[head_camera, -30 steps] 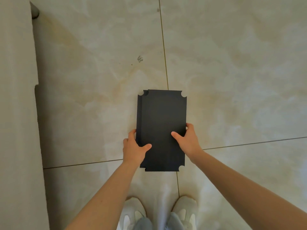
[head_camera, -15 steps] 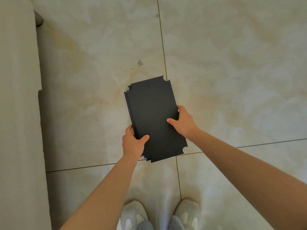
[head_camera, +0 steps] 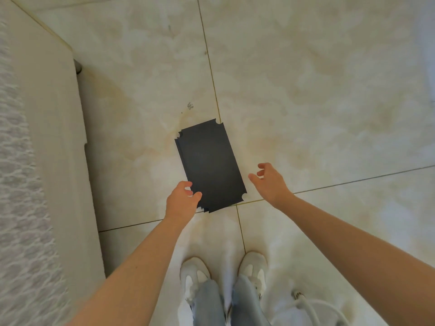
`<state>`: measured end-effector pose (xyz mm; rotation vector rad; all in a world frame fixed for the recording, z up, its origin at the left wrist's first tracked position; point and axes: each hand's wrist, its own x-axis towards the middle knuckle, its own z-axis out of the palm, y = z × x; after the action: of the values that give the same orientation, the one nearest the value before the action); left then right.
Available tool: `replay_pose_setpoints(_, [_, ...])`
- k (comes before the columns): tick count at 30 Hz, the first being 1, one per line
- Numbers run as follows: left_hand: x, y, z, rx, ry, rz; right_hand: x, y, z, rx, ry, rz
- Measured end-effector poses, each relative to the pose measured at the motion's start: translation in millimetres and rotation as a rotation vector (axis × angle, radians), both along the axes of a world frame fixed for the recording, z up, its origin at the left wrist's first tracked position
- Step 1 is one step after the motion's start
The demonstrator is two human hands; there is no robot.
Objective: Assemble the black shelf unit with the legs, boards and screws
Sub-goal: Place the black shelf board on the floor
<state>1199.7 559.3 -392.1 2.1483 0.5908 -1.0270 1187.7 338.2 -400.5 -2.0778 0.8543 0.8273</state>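
Observation:
A stack of black shelf boards with notched corners lies on the tiled floor, turned slightly anticlockwise. My left hand hovers at the stack's near left corner, fingers loosely curled, its thumb tip over the board edge without gripping. My right hand is held apart from the stack on its right side, fingers spread and relaxed, holding nothing. No legs or screws are in view.
A pale upholstered piece of furniture runs along the left, with a dark foot near its corner. My white shoes stand just below the boards. A white cable lies at the bottom right.
Both hands held the board stack by its sides before. Now the stack lies lower and both hands have let go, the right one pulling away to the right.

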Motion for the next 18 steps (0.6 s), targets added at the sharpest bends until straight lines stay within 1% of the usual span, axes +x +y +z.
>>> replay_pose_setpoints(4, [0,-11,70,-0.015,-0.03,-0.134,-13,-10,76,-0.012,-0.034,0.047])
replay_pose_setpoints(8, [-1,-28,153,-0.007,-0.094,-0.329,-32,-22,166,-0.01,-0.086,0.065])
replay_pose_setpoints(13, [-2,-60,268,0.052,-0.269,-0.696,-70,-30,288,-0.032,-0.144,0.102])
replay_pose_setpoints(18, [-25,-80,384,0.037,-0.416,-0.931,-128,-23,399,-0.095,-0.179,0.024])
